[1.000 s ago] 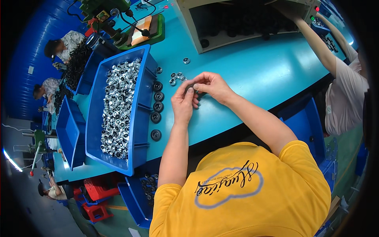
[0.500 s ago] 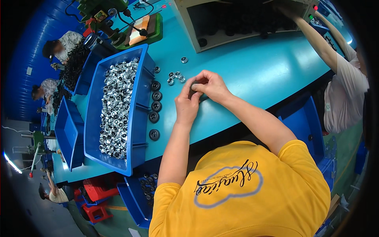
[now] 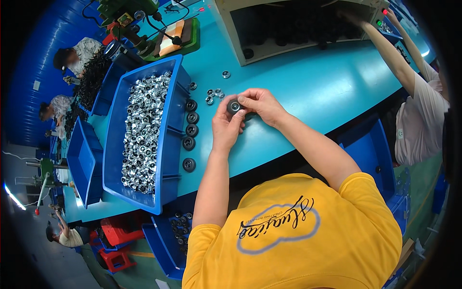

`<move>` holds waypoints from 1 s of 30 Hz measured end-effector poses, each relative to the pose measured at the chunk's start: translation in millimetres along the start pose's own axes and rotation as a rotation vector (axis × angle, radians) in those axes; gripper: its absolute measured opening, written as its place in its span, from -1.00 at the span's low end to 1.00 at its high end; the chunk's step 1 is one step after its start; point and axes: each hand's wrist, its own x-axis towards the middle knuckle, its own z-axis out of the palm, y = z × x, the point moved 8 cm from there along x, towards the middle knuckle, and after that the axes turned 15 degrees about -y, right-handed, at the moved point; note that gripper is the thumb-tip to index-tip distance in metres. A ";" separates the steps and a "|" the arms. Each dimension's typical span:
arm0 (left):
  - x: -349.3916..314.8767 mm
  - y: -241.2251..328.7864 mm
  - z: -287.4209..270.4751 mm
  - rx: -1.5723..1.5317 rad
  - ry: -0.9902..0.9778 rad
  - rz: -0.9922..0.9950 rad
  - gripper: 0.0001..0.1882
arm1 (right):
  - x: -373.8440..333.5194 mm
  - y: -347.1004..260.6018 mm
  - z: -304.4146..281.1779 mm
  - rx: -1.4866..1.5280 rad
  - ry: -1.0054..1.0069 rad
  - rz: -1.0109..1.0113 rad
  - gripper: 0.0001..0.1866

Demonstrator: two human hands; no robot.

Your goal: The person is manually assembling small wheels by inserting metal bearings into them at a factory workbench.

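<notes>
Between both my hands is a small black wheel (image 3: pixel 234 107), its silver-centred face turned up. My left hand (image 3: pixel 224 129) grips it from the left side and below with fingers and thumb. From the right, my right hand (image 3: pixel 264 107) pinches its edge with thumb and fingers. Some dark shape shows under the right hand, too hidden to name. Left of my hands, several black wheels (image 3: pixel 189 143) stand in a row beside the blue bin. Several loose silver hubs (image 3: pixel 210 100) lie on the table just beyond my left hand, and one more hub (image 3: pixel 226 74) lies farther off.
A blue bin (image 3: pixel 167 166) full of silver hubs stands on the turquoise table (image 3: pixel 298 91) at left. Behind it is a green machine (image 3: pixel 126 19). At the far right, a co-worker's arm (image 3: pixel 394 60) reaches into a pale-framed box (image 3: pixel 231 36) of dark parts.
The wheel has turned so its silver-centred face now shows between my hands. My fingers have shifted round its edge. The row of wheels looks the same.
</notes>
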 end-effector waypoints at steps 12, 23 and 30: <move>0.7 -2.7 -4.9 0.035 -0.035 0.017 -0.49 | 1.9 0.8 6.4 -0.012 -0.020 0.006 -0.72; -5.8 10.1 0.9 0.354 0.086 0.165 -0.60 | 1.5 7.5 -5.2 -0.196 -0.012 0.140 -0.74; -15.4 36.8 0.9 0.946 0.279 0.251 -0.63 | -2.5 -13.9 0.2 -0.239 0.035 0.028 -0.71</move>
